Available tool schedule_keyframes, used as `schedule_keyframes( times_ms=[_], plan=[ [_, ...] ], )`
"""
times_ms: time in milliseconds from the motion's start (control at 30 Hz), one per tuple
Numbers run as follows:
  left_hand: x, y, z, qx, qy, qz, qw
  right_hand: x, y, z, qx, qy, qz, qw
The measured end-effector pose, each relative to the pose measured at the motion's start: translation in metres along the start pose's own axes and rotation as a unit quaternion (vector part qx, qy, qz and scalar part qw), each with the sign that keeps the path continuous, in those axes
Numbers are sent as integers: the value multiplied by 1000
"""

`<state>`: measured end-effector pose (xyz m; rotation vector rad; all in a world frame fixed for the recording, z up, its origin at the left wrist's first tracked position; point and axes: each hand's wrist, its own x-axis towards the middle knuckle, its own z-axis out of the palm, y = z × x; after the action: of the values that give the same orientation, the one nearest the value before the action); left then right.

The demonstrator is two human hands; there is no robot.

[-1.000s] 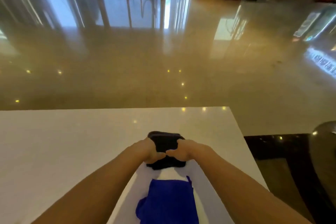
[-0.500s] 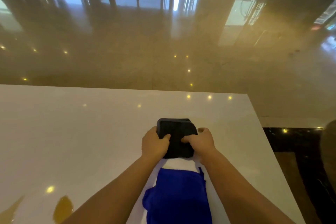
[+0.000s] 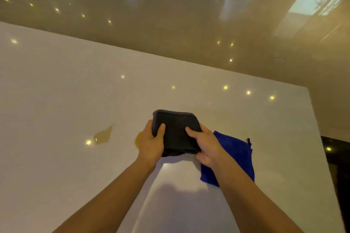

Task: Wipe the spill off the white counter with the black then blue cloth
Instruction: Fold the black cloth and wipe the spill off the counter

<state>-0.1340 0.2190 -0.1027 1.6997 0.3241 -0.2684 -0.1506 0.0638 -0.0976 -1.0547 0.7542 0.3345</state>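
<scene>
Head view: since a moment ago my gaze has swung left and down, so the spill [image 3: 103, 135] now shows on the counter [image 3: 56, 91], an amber puddle left of my hands, with a second yellow patch [image 3: 137, 139] peeking out beside my left hand [image 3: 151, 145]. Both hands have kept their grip on the folded black cloth [image 3: 176, 132], left hand and right hand [image 3: 205, 146] each closed on a side, thumbs on top. The blue cloth [image 3: 234, 155], which lay between my arms, now lies flat under my right wrist. I judge wiping has not begun; the black cloth goes left next. The counter is glossy white, mirroring ceiling lights; beyond it lies a polished brown floor.
</scene>
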Motion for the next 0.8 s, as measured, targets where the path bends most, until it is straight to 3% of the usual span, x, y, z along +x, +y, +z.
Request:
schedule_keyframes(
  times_ms=[133,233,300,333,400,500,533,567,633,767,800],
  plan=[
    [-2,-13,-46,102,21,-2,995,-7,18,33,-102,22,-11,994],
    [-5,-26,-85,237,95,59,965,-1,26,37,-285,149,-93,942],
    [-8,-39,-115,316,164,91,930,1,32,38,-398,202,-189,875],
    [-10,-47,-129,349,189,87,914,2,38,41,-452,188,-239,839],
    [-15,-66,-149,417,205,54,884,7,53,48,-578,96,-298,753],
    [-21,-104,-166,524,137,-39,840,31,85,67,-779,-52,-297,550],
    [-24,-113,-168,540,122,-52,831,39,90,69,-808,-81,-305,498],
    [-27,-121,-170,550,117,-51,825,50,89,70,-816,-96,-325,468],
    [-26,-131,-171,560,125,-38,818,85,74,71,-815,-76,-355,452],
    [-25,-136,-171,564,138,-25,814,168,6,92,-784,112,-274,546],
    [-24,-137,-172,563,138,-28,815,179,-4,98,-782,135,-253,553]
  ],
)
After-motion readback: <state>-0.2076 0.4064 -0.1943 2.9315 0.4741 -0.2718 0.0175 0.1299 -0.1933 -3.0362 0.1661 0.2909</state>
